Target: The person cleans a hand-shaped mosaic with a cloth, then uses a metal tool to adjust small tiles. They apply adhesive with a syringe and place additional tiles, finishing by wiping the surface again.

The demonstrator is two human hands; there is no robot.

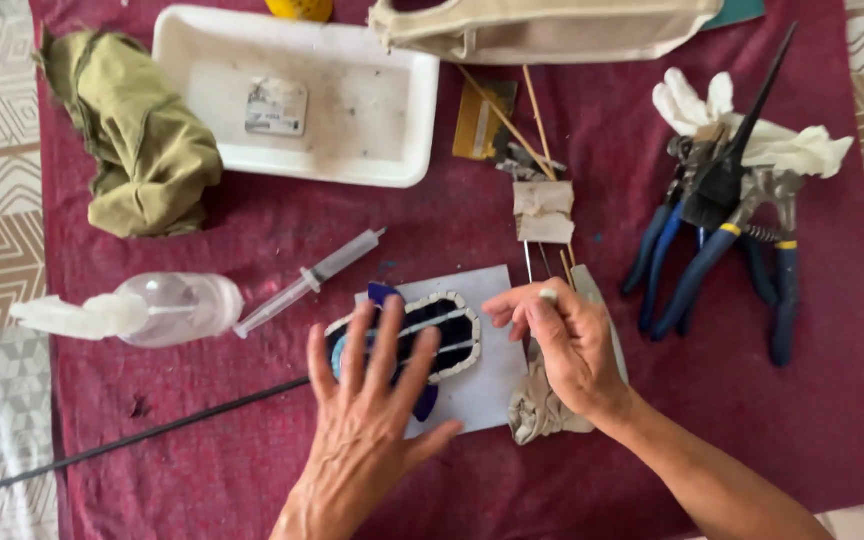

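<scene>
A small mosaic piece [452,325], dark blue with a white beaded border and fish-like in shape, lies on a pale sheet [487,385] on the maroon cloth. My left hand [367,420] lies flat across it, fingers spread, pressing it down. My right hand [562,345] is at the piece's right end, fingers pinched on a small white bit [548,295] at the fingertips. A crumpled cloth wad [537,410] sits under my right wrist.
A syringe [312,275] and a clear squeeze bottle [167,308] lie at left, with a white tray [352,140] and an olive rag [142,140] behind. Blue-handled pliers [712,260] and white gloves [752,125] sit at right. Thin sticks [532,130], a beige bag [542,30] and a dark rod [152,435] are nearby.
</scene>
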